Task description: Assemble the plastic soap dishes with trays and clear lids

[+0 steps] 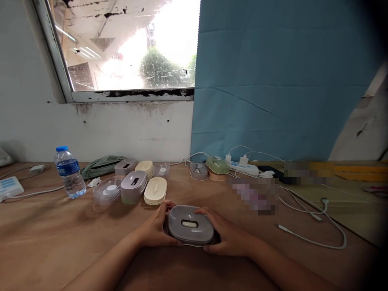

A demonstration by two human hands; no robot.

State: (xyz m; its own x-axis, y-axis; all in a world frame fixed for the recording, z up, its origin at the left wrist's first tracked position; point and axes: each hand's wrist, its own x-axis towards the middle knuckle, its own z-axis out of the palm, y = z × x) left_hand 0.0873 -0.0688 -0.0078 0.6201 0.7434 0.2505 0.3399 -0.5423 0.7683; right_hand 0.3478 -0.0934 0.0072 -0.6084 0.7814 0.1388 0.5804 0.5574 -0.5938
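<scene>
A grey oval lidded box (pixel 190 235) sits at the near middle of the table, with a slot in its lid that shows a cream strip inside. My left hand (pixel 162 226) is wrapped round its left side, thumb along the near edge. On the right side, my right hand (pixel 222 232) grips it too, fingers over the lid's far edge and thumb low in front. The underside of the box is hidden. Just beyond it lie stacked cream oval lids (pixel 155 190) and another grey box with a slotted lid (pixel 133 184).
Clear plastic containers (pixel 107 190) and a water bottle (pixel 69 173) stand to the left, near a green pouch (pixel 103 165). A green-lidded box (pixel 217 165) and a power strip (pixel 244 167) are at the back. White cables (pixel 315 242) lie at the right.
</scene>
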